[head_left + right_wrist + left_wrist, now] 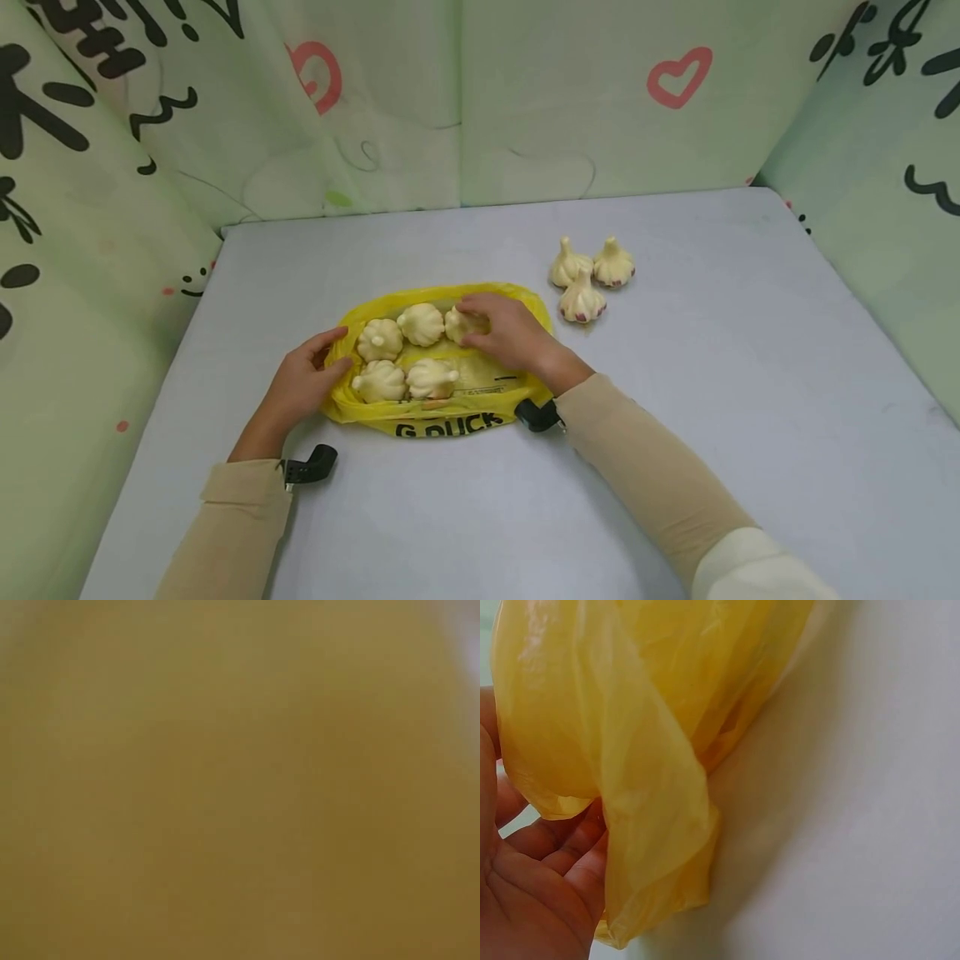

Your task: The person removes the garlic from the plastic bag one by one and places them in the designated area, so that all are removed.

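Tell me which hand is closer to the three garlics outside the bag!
Right. The right hand reaches into the bag, to the left of the three garlics; the left hand is at the bag's left edge, farther away.

A bag (pixel 352 412) sits on a table (pixel 750 375), bulbs (pixel 422 324) inside it: three in the back row, two before them toward the left. The left hand (pixel 303 379) is at the bag's left rim; the right hand (pixel 513 333) reaches in from the right, at the back row's rightmost bulb. Beyond, to the right, three more bulbs cluster, one before two. Curtains (pixel 555 125) hang behind and on both sides.
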Demonstrator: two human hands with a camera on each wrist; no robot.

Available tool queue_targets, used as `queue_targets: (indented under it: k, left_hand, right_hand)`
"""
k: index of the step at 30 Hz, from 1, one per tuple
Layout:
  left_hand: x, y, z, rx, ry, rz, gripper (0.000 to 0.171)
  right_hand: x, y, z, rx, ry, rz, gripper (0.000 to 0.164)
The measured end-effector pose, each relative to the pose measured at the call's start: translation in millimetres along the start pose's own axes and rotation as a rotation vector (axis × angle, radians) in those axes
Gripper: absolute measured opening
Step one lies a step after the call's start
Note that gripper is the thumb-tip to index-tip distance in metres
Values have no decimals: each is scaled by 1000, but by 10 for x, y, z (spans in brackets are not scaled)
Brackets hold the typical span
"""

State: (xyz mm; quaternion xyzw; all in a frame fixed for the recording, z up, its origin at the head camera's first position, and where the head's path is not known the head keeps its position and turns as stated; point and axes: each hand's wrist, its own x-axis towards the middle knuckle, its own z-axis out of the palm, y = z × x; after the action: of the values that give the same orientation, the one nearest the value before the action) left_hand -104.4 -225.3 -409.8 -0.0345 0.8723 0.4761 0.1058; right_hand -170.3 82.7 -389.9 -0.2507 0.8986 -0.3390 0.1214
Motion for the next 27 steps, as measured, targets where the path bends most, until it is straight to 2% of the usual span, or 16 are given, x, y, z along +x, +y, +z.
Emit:
queue_targets:
  k: [14,27]
  left_hand:
    - [0,20,0,-14,-2,-11,59]
    - [0,4,-1,-13,-8,-8,59]
  right_hand:
    - [31,23,-3,-57,-19,-13,48]
    - [23,22,38,-88,-49,-15,53]
